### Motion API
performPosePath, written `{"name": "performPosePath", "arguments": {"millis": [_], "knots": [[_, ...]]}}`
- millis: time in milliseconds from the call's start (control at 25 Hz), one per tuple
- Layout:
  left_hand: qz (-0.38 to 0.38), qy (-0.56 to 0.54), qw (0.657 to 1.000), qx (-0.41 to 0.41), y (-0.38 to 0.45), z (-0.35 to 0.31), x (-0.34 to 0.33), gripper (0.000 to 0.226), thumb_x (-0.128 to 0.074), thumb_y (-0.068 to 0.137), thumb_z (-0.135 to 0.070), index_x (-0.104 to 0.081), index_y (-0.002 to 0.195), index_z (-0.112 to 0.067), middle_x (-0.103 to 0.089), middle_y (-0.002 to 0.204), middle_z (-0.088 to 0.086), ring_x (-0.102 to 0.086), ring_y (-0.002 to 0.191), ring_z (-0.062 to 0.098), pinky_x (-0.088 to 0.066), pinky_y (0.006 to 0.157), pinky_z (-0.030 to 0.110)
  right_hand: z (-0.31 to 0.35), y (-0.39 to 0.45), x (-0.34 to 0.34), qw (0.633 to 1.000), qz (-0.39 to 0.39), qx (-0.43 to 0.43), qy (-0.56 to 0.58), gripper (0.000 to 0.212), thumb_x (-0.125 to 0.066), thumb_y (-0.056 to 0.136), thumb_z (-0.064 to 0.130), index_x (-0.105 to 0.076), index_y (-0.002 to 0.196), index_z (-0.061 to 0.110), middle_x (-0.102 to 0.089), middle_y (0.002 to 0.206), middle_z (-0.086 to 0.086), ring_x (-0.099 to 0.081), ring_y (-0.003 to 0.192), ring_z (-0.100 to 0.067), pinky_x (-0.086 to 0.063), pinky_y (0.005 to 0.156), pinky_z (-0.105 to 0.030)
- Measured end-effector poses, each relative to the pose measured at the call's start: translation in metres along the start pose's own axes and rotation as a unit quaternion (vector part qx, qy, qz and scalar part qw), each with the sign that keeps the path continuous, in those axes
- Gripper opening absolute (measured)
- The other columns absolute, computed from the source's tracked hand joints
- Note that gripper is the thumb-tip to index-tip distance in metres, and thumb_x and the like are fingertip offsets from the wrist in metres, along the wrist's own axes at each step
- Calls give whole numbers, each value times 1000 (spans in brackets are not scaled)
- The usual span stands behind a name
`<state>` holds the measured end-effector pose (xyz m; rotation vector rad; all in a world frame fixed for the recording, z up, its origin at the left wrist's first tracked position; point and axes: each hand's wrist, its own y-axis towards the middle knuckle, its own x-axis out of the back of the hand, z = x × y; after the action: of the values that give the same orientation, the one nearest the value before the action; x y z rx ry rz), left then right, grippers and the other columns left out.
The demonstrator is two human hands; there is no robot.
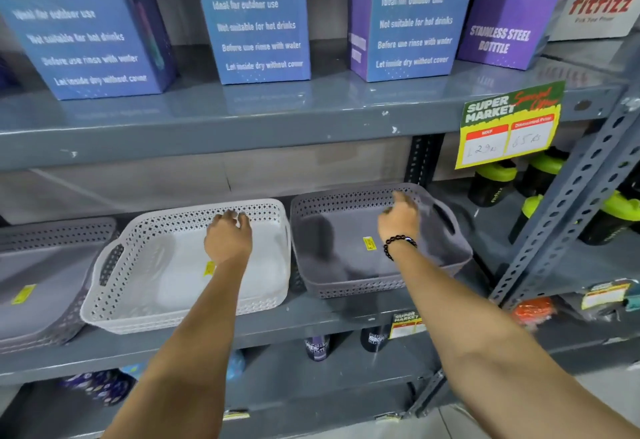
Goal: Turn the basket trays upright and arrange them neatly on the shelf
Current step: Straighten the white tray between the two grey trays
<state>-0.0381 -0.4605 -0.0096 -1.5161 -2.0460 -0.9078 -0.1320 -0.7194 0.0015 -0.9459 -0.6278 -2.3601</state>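
Three perforated basket trays stand upright, side by side, on the middle shelf (pixel 311 326). A grey one (pixel 45 286) is at the left, cut off by the frame. My left hand (pixel 228 236) reaches into the white basket tray (pixel 145 265) in the middle, with its fingers curled on the far wall. My right hand (pixel 398 218), with a dark bead bracelet on the wrist, is over the grey basket tray (pixel 332 251) at the right. Its fingers are spread and its index finger touches the far rim. Each tray has a yellow sticker on its floor.
Blue and purple bottle boxes (pixel 256 19) line the shelf above, close over the trays. A yellow price sign (pixel 509 126) hangs from that shelf's edge. Black bottles with green lids (pixel 491 182) stand right of the grey tray, behind a perforated metal upright (pixel 568 196). More bottles fill the shelf below.
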Motion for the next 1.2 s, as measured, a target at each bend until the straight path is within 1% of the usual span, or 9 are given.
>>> {"name": "performPosePath", "arguments": {"millis": [120, 240, 320, 440, 520, 720, 880, 1000, 1200], "knots": [[-23, 24, 999, 15, 29, 39, 38, 33, -44, 94, -23, -67, 103, -2, -66, 107, 26, -62, 99, 42, -51, 85, 44, 44, -24, -32, 995, 86, 41, 25, 39, -43, 93, 6, -50, 132, 7, -58, 126, -22, -55, 114, -37, -50, 85, -42], [-18, 45, 998, 34, 55, 86, 79, 33, -43, 95, -22, -63, 104, 2, -64, 109, 30, -61, 102, 45, -50, 87, 46, 74, -46, -60, 984, 160, 64, 46, 39, -41, 97, 17, -49, 135, 8, -56, 133, -19, -53, 120, -36, -49, 94, -41], [-18, 76, 996, 45, 68, 112, 105, 35, -42, 96, -22, -58, 113, 4, -60, 117, 30, -57, 108, 46, -48, 91, 48, 91, -59, -78, 978, 198, 41, 55, 45, -41, 98, 28, -45, 139, 9, -52, 139, -17, -50, 125, -35, -45, 102, -42], [14, 103, 992, 70, 84, 147, 134, 36, -38, 98, -20, -52, 117, 7, -55, 123, 31, -54, 110, 46, -46, 90, 50, 109, -78, -101, 975, 221, 4, 22, 51, -33, 98, 36, -36, 144, 14, -48, 143, -19, -49, 126, -37, -43, 104, -44], [58, 92, 990, 91, 93, 166, 146, 34, -36, 99, -17, -54, 115, 8, -57, 122, 31, -55, 110, 46, -46, 87, 49, 117, -93, -114, 974, 227, 2, -8, 49, -26, 101, 30, -31, 147, 11, -46, 143, -22, -48, 126, -39, -42, 102, -44], [130, 61, 986, 87, 96, 179, 151, 31, -38, 99, -8, -62, 112, 6, -63, 116, 31, -58, 107, 45, -48, 83, 45, 114, -101, -118, 979, 190, -11, -67, 44, -21, 103, 18, -39, 140, 2, -51, 135, -26, -51, 121, -41, -45, 95, -44], [138, 51, 986, 74, 95, 183, 143, 36, -37, 101, -19, -62, 116, 1, -65, 111, 32, -60, 102, 45, -46, 72, 41, 115, -99, -118, 979, 194, -18, -64, 43, -24, 103, 16, -39, 141, 3, -53, 134, -25, -51, 121, -42, -45, 97, -46], [138, 66, 987, 56, 89, 181, 138, 33, -37, 100, -16, -59, 122, -5, -66, 111, 30, -60, 102, 43, -37, 67, 33, 114, -98, -119, 979, 186, -9, -79, 41, -25, 102, 14, -41, 138, 1, -53, 134, -25, -51, 122, -40, -45, 100, -45], [122, 69, 989, 45, 87, 182, 138, 32, -38, 100, -18, -60, 121, -8, -67, 109, 27, -62, 99, 42, -46, 71, 37, 112, -98, -118, 979, 181, 9, -94, 40, -25, 102, 12, -43, 136, 1, -56, 128, -26, -54, 118, -40, -47, 96, -44]]}}
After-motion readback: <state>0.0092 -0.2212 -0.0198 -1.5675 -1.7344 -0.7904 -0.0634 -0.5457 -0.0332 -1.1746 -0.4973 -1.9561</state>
